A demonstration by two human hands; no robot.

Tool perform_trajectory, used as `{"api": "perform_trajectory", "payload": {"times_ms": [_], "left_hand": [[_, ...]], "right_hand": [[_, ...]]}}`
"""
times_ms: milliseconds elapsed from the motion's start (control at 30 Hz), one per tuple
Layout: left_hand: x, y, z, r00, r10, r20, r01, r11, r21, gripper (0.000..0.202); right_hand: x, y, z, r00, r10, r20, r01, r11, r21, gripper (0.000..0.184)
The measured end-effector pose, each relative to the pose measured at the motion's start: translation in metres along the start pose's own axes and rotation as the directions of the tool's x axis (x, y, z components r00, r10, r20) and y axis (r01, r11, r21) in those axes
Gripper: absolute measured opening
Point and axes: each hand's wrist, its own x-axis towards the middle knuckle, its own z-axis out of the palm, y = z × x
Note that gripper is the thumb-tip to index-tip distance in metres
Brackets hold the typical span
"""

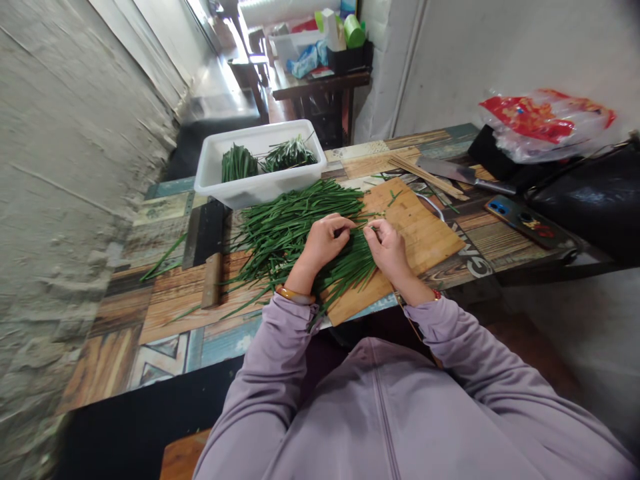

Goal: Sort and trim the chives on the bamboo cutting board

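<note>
A large pile of green garlic chives (pixel 290 220) spreads over the table and onto the left part of a wooden cutting board (pixel 430 243). At the board's left side my left hand (pixel 327 241) is closed in a pinch on the tips of some chives. Facing it, a short gap away, my right hand (pixel 389 248) pinches chive ends between thumb and fingertips. Chive stalks fan out below and between both hands. Behind the pile stands a white plastic tub (pixel 260 193) with two bundles of chives in it.
A cleaver (pixel 213 280) with a wooden handle lies left of the pile. Right of the board are thin wooden sticks (pixel 427 177), a knife (pixel 450 170), a phone (pixel 530 221), a red-printed plastic bag (pixel 550 123) and a black bag (pixel 595 193). A wall borders the left side.
</note>
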Motion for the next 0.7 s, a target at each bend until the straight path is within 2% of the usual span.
{"api": "perform_trajectory", "payload": {"times_ms": [333, 433, 533, 633, 700], "left_hand": [[-0.0005, 0.0032, -0.0037, 0.995, 0.08, 0.055, -0.081, 0.997, 0.017, 0.026], [-0.0006, 0.004, -0.0045, 0.994, 0.087, 0.071, -0.089, 0.996, 0.021, 0.025], [-0.0005, 0.0053, -0.0057, 0.994, 0.076, 0.075, -0.077, 0.997, 0.007, 0.024], [0.0004, 0.0042, -0.0082, 0.999, 0.024, 0.033, -0.024, 1.0, -0.005, 0.022], [0.0014, 0.0007, -0.01, 0.999, -0.032, -0.04, 0.032, 0.999, 0.003, 0.021]], "right_hand": [[-0.0009, -0.0004, -0.0011, 1.0, -0.009, -0.014, 0.009, 1.0, 0.0, 0.03], [-0.0019, -0.0045, -0.0037, 0.999, -0.052, 0.013, 0.052, 0.999, 0.005, 0.039], [-0.0022, -0.0063, -0.0051, 0.994, -0.099, 0.041, 0.1, 0.995, -0.005, 0.034], [-0.0023, -0.0056, -0.0047, 0.993, -0.108, 0.051, 0.109, 0.994, -0.009, 0.027], [-0.0026, -0.0049, -0.0039, 0.993, -0.109, 0.053, 0.11, 0.994, -0.014, 0.026]]}}
